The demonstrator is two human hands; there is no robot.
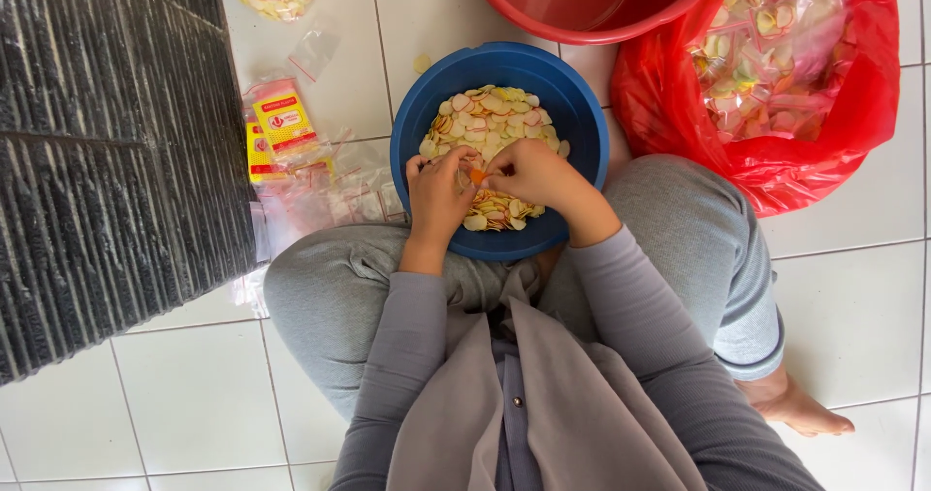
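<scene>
A blue plastic basin (pixel 572 103) sits on the tiled floor between my knees, filled with thin raw crackers (pixel 490 118) in cream, pink and yellow. Both hands are over the near side of the basin. My left hand (pixel 436 195) is curled around something clear, likely a small plastic bag, though it is hard to see. My right hand (pixel 529 173) pinches a small orange cracker (pixel 477 175) right beside the left hand's fingers.
A red basin (pixel 582 11) stands beyond the blue one. A red plastic bag (pixel 776 84) with packed crackers lies at the right. Small clear bags and yellow labels (pixel 286 127) lie at the left, next to a dark ribbed mat (pixel 107 152).
</scene>
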